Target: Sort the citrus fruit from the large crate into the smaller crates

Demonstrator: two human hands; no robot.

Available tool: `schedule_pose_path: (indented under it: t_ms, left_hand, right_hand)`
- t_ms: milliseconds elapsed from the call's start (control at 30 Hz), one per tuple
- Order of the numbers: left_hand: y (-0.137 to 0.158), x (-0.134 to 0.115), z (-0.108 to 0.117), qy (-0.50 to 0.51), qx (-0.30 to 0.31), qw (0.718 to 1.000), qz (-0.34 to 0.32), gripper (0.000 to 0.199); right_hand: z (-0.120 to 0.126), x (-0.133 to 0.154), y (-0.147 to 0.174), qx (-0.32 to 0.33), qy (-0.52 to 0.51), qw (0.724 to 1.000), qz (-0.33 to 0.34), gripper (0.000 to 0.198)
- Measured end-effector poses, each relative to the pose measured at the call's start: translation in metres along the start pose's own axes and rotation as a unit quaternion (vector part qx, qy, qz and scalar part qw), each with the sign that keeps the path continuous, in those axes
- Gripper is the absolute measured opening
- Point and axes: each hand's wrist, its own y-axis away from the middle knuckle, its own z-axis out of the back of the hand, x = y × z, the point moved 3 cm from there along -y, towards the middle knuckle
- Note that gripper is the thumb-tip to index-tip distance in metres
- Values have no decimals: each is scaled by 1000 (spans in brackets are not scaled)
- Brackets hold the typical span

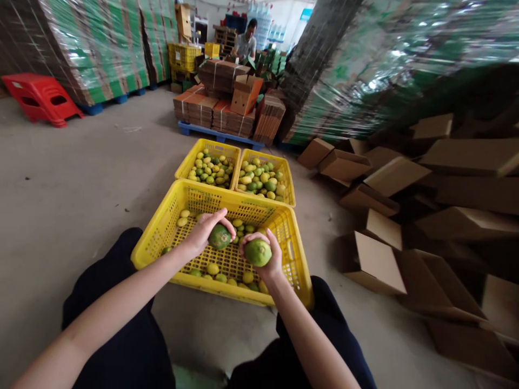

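Observation:
My left hand is closed around a dark green lemon, held above the near yellow crate. To its right, my right hand grips a lighter green lemon with its end turned up toward me. Below both hands, yellow and green lemons lie along the near side of the crate's slotted floor. A small group of lemons also sits toward its far side, partly hidden behind my hands.
Two yellow crates of lemons, left and right, stand just beyond. Open cardboard boxes are heaped at right. Flattened cartons rest on a blue pallet. A red stool stands at left; a person is in back.

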Motion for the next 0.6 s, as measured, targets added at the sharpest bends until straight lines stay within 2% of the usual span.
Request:
schedule_pose_path:
  t_ms: [100,267,333,433,533,600]
  left_hand:
    - [5,0,-4,-33,32,999,-5,49]
    - [-1,12,2,7,16,996,83,48]
    - [-5,18,8,74,-20,985,155,47]
    - [-11,28,20,200,-118,940,248,40]
    - [-21,34,32,265,-209,907,253,33]
    - [-28,35,36,249,-235,910,233,28]
  right_hand:
    - [-6,-1,4,18,23,1000,3,42]
    - [-7,-4,1,11,-14,1000,-19,42]
    - [-4,-6,-3,-19,-56,997,-41,39]
    - [2,-9,-7,-66,-122,988,-73,33]
    - [4,-9,-9,-88,-156,981,-82,27]
    - [7,-9,-11,-99,-166,978,-73,23]
